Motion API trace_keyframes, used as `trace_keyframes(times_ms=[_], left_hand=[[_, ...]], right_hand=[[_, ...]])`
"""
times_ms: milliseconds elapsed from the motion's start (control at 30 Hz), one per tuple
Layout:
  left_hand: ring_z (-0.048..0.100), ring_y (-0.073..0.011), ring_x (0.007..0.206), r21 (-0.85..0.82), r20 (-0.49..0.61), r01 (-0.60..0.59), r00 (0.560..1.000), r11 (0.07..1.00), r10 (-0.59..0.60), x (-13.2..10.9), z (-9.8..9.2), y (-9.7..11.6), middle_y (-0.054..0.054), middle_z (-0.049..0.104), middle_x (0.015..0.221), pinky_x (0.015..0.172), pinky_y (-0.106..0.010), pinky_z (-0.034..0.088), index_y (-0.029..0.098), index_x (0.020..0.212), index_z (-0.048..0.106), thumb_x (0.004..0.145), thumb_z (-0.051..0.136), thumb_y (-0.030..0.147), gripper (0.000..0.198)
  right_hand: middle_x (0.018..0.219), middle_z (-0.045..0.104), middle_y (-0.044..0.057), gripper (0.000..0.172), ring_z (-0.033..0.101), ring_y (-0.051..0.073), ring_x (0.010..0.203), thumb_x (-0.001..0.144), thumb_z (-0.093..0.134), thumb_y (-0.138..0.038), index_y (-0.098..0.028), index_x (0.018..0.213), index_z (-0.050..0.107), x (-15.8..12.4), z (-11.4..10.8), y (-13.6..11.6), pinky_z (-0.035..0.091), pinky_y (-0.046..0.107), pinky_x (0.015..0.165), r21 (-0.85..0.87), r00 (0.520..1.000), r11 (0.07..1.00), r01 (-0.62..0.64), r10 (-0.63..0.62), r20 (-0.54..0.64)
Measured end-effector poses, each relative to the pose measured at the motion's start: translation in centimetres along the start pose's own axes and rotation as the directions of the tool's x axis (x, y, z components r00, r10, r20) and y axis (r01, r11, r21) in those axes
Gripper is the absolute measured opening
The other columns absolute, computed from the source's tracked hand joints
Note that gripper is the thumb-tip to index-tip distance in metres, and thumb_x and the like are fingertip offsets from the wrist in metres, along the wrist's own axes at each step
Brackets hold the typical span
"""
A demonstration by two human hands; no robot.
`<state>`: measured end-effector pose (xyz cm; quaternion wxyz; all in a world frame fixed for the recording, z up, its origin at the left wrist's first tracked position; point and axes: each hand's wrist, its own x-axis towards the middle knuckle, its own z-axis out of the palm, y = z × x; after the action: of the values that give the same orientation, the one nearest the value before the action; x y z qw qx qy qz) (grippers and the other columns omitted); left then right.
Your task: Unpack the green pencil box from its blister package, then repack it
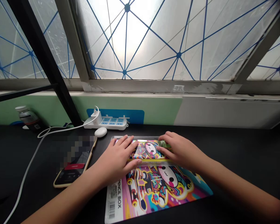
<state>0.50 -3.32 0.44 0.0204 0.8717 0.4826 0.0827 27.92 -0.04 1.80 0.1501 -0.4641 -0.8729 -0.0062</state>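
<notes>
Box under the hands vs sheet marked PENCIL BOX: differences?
Size: the box is smaller, the sheet larger. Detail: the box has clear edges, the sheet a barcode. Place: the box lies farther back, the sheet nearer the camera. Both show a colourful white-faced cartoon.

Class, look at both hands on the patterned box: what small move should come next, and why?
Perhaps lift the right end of the box slightly: the right hand is at that end with its fingers bent, while the left hand lies across the other end and could steady it.
</notes>
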Motion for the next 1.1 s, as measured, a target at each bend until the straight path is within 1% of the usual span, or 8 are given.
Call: trace_keyframes(times_ms=[167, 300, 467, 667, 867, 933, 1000, 1100], left_hand=[[0.032, -0.0355, 0.147, 0.004, -0.001, -0.010, 1.000, 1.000, 0.010, 0.0, 0.0, 0.0, -0.010, 0.038, 0.159, 0.113, -0.060, 0.029, 0.027, 0.150, 0.041, 0.101, 0.035, 0.062, 0.061], [0.032, -0.0358, 0.147, -0.008, -0.017, -0.019, 1.000, 1.000, 0.019, 0.0, 0.2, -0.2, -0.011, 0.040, 0.158, 0.112, -0.059, 0.029, 0.027, 0.149, 0.043, 0.100, 0.035, 0.062, 0.060], [0.032, -0.0362, 0.147, -0.013, -0.002, 0.005, 1.000, 1.000, -0.005, 0.0, 0.0, 0.1, -0.011, 0.039, 0.158, 0.112, -0.061, 0.029, 0.026, 0.150, 0.042, 0.100, 0.036, 0.061, 0.061], [0.035, -0.0339, 0.145, -0.047, -0.030, 0.011, 0.999, 0.999, -0.013, -0.1, -0.2, 0.2, -0.010, 0.041, 0.158, 0.115, -0.061, 0.026, 0.026, 0.150, 0.039, 0.099, 0.039, 0.061, 0.062], [0.049, -0.0313, 0.131, -0.001, -0.177, 0.029, 0.984, 1.000, -0.029, 0.0, -0.9, -0.9, -0.012, 0.056, 0.143, 0.116, -0.061, 0.021, 0.025, 0.151, 0.036, 0.099, 0.048, 0.052, 0.061], [0.054, -0.0317, 0.124, 0.037, -0.205, 0.037, 0.978, 0.999, -0.028, 0.0, -1.3, -1.4, -0.012, 0.061, 0.136, 0.114, -0.060, 0.025, 0.022, 0.149, 0.040, 0.097, 0.054, 0.052, 0.061], [0.056, -0.0314, 0.118, 0.061, -0.216, 0.029, 0.976, 0.998, -0.015, 0.0, -1.7, -1.7, -0.012, 0.063, 0.132, 0.109, -0.056, 0.033, 0.020, 0.146, 0.044, 0.094, 0.060, 0.052, 0.064], [0.056, -0.0317, 0.115, 0.074, -0.241, 0.003, 0.971, 0.997, 0.015, 0.0, -1.9, -1.8, -0.012, 0.063, 0.129, 0.103, -0.050, 0.041, 0.019, 0.143, 0.048, 0.087, 0.071, 0.051, 0.069]], right_hand=[[0.111, 0.063, 0.010, 0.048, 0.063, 0.029, 0.103, 0.086, 0.061, -0.060, -0.023, 0.117, 0.066, 0.2, -0.8, 2.1, 0.054, 0.042, 0.086, 0.125, 0.984, 0.991, -0.056, 0.034, 0.175], [0.115, 0.061, 0.011, 0.064, 0.065, 0.028, 0.100, 0.079, 0.066, -0.065, -0.024, 0.127, 0.061, 0.3, -1.0, 2.4, 0.057, 0.039, 0.082, 0.209, 0.963, 0.973, -0.100, 0.042, 0.266], [0.113, 0.060, 0.009, 0.065, 0.065, 0.026, 0.097, 0.074, 0.071, -0.064, -0.022, 0.122, 0.061, 0.6, -0.6, 2.5, 0.056, 0.037, 0.083, 0.255, 0.948, 0.954, -0.159, 0.075, 0.309], [0.114, 0.056, 0.008, 0.059, 0.061, 0.027, 0.102, 0.068, 0.077, -0.060, -0.023, 0.112, 0.062, 0.6, -0.7, 2.0, 0.054, 0.040, 0.086, 0.246, 0.962, 0.952, -0.184, 0.123, 0.243], [0.116, 0.059, 0.009, 0.058, 0.055, 0.033, 0.109, 0.061, 0.085, -0.055, -0.025, 0.102, 0.057, 0.3, -0.1, 1.8, 0.047, 0.051, 0.092, 0.085, 0.994, 0.992, -0.096, 0.092, 0.054], [0.114, 0.062, 0.009, 0.058, 0.055, 0.034, 0.112, 0.062, 0.085, -0.053, -0.025, 0.103, 0.054, -0.1, 0.3, 1.7, 0.041, 0.056, 0.100, 0.031, 0.997, 0.997, -0.073, 0.073, 0.004], [0.112, 0.065, 0.008, 0.058, 0.057, 0.033, 0.114, 0.065, 0.084, -0.050, -0.024, 0.106, 0.052, -0.7, 0.6, 1.4, 0.028, 0.063, 0.110, -0.004, 0.998, 0.999, -0.053, 0.053, -0.039], [0.110, 0.067, 0.006, 0.052, 0.062, 0.031, 0.109, 0.074, 0.079, -0.045, -0.024, 0.111, 0.050, -1.5, 0.8, 0.9, 0.012, 0.068, 0.116, -0.034, 0.994, 0.998, -0.054, 0.050, -0.101]])
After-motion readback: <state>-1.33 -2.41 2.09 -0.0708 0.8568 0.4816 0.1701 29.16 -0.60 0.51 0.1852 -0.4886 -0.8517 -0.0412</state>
